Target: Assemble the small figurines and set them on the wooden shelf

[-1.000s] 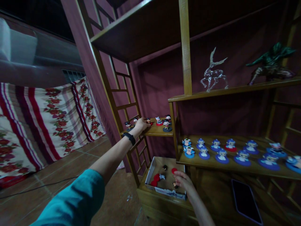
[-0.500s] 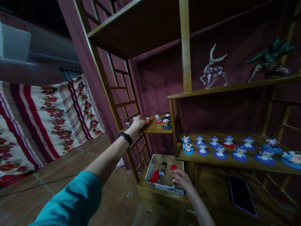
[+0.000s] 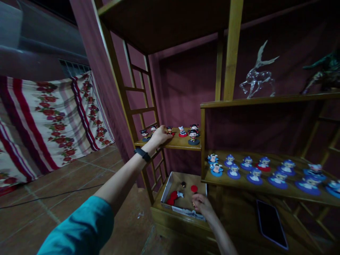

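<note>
My left hand (image 3: 160, 136), with a dark band on its wrist, reaches onto the small left shelf (image 3: 180, 143). Its fingers are closed at the red base of a small dark-haired figurine (image 3: 169, 130). Beside it stand a white-headed figurine (image 3: 182, 131) on a red base and black-haired figurines (image 3: 193, 136) on dark bases; two more (image 3: 144, 134) are left of the hand. Over the right side of an open cardboard box (image 3: 166, 189), my right hand (image 3: 202, 204) is closed around a small figurine (image 3: 193, 204), mostly hidden by the fingers.
Inside the box lie red discs (image 3: 194, 188), a white-headed piece and a dark piece (image 3: 183, 184). Several figurines on blue or red bases (image 3: 255, 175) line the right shelf. A phone (image 3: 271, 223) lies below; a clear deer ornament (image 3: 259, 76) stands above.
The view has shifted, bringing the shelves slightly closer. My left hand stays at the same figurine on the shelf, and my right hand remains at the box with its small figurine.
</note>
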Demonstrator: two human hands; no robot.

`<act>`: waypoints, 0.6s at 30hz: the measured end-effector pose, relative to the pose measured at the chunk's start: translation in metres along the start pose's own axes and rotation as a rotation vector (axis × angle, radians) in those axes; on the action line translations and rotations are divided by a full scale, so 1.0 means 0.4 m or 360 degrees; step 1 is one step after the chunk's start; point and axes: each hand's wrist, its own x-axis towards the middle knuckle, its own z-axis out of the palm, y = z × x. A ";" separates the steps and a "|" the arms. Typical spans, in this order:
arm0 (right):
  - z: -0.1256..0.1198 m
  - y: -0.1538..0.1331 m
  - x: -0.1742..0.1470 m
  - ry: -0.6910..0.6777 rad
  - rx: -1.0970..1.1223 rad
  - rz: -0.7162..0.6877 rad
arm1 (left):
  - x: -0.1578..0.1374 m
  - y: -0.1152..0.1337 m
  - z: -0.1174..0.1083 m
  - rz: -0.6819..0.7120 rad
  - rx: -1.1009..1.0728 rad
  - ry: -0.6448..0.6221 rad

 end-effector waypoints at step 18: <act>0.005 -0.005 -0.004 -0.0094 -0.0166 -0.0084 | -0.045 0.010 -0.020 0.0059 -0.0883 0.0193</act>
